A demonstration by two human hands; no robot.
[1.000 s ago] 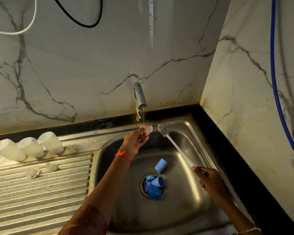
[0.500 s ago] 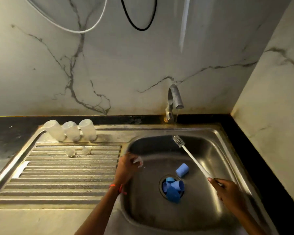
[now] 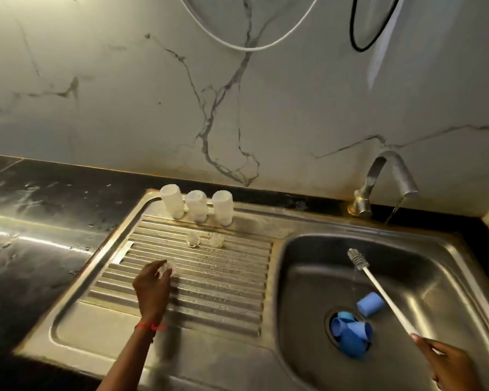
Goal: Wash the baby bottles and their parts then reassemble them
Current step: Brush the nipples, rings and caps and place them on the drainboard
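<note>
Out over the drainboard (image 3: pixel 209 280), left fingers (image 3: pixel 152 271) pinch a clear nipple (image 3: pixel 167 268).

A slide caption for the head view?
Left hand holds a clear teat over drainboard; right hand holds bottle brush.

I see three standing bottles (image 3: pixel 196 206) and two small clear parts (image 3: pixel 194 239) on the worktop's (image 3: pixel 40 263) steel drainboard (image 3: pixel 209 292), blue caps (image 3: pixel 350 334) in its basin (image 3: pixel 407 277).

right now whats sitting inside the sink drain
A pile of blue caps fills the drain, with one loose blue cap lying beside it. The caps cover the opening, so anything beneath them is hidden.
</note>
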